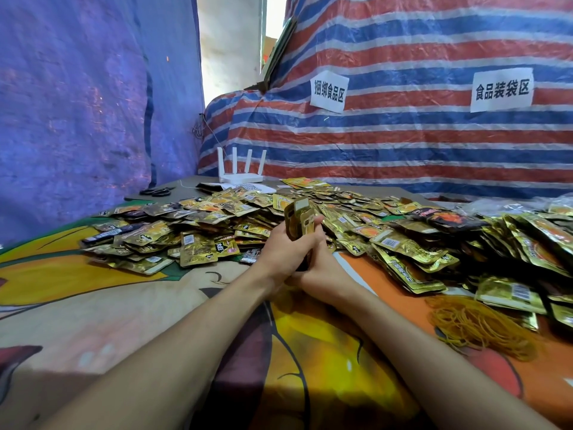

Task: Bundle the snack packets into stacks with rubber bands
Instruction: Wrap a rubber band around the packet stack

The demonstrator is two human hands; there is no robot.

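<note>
left hand (283,251) gripping upright packet stack (298,217), fingers curling round it | right hand (322,270) clasping stack's lower end | stack standing above printed cloth (148,308), just before loose packet pile (400,243) | rubber bands (477,327) lying right, apart from hands

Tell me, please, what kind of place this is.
Probably a makeshift food-packing workshop: a paper sign reading "food bundling area" hangs on the striped tarpaulin, loose snack packets cover the table, and a pile of rubber bands lies at the right.
</note>
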